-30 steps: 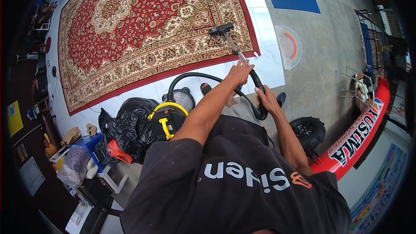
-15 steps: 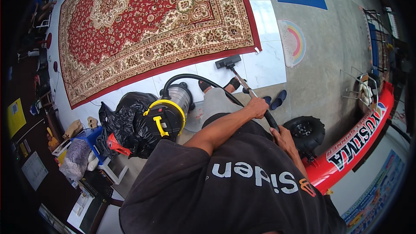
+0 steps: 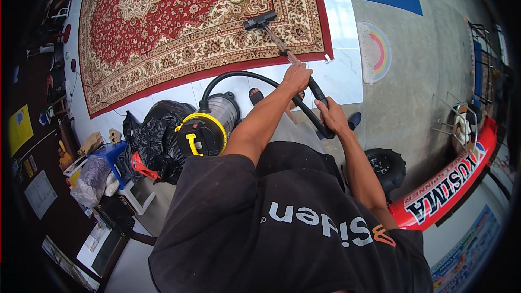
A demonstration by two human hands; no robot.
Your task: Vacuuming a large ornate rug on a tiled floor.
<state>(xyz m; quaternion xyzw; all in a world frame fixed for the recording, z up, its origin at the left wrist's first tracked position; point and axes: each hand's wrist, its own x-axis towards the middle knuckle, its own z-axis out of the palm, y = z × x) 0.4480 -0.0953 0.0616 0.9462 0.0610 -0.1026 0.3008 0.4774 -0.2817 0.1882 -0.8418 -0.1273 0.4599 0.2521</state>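
My left hand is closed round the metal tube of a vacuum cleaner wand, with the arm stretched forward. Behind it, my right hand grips the black handle end, where the hose joins in a bend. At the wand's far end, a dark floor head rests on the patterned border of a red and cream rug. The hose arches left to a steel canister vacuum with a black lid and yellow rim, standing on the floor left of my legs.
Black plastic bags lie against the canister's left side. A blue crate with bundled items stands further left. On the right are a black wheel, a long red curved piece, a metal chair and a rainbow mat.
Both hands have pushed the wand forward. The floor head has gone from the white tiles onto the rug, and my arms are more outstretched.
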